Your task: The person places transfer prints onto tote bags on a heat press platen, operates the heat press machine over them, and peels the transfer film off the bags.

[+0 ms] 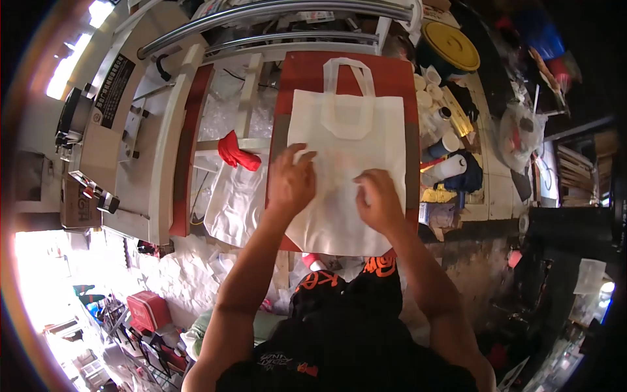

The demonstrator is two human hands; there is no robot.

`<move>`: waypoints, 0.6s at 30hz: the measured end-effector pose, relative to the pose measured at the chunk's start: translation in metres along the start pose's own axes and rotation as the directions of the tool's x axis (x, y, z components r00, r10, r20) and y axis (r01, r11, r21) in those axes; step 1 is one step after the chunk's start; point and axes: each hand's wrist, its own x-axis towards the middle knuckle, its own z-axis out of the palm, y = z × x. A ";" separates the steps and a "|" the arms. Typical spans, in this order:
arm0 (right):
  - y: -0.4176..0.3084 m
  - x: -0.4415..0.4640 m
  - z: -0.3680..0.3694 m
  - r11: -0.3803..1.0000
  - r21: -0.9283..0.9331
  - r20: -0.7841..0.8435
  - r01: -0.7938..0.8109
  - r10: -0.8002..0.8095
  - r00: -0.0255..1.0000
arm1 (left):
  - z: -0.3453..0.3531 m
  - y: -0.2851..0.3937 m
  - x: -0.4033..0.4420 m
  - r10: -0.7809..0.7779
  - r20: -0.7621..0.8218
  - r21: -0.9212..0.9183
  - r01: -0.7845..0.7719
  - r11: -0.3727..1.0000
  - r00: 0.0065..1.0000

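Note:
A white tote bag point(336, 215) lies flat on a red board point(307, 72), its loop handles at the far end. Faint marks show through the middle of the bag. My left hand point(295, 179) is over the bag's left side, fingers apart and slightly bent, with nothing in them. Over the right side is my right hand point(380, 199), its fingers loosely curled and the thumb apart, also holding nothing. Whether the fingertips touch the fabric I cannot tell. Left of the board, a red cloth point(238, 153) hangs on a frame bar above another white bag point(234, 202).
A white machine frame point(171, 150) stands at the left, with metal rails point(274, 10) across the back. To the right, bottles point(447, 168), cups and a bucket with a yellow lid point(450, 46) crowd a ledge. A red box point(149, 310) sits at the lower left.

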 end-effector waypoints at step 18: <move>0.186 0.261 0.085 0.940 -0.342 0.134 -0.001 0.050 0.990 | 0.043 0.007 0.007 -0.084 0.190 0.181 0.050 0.982 0.978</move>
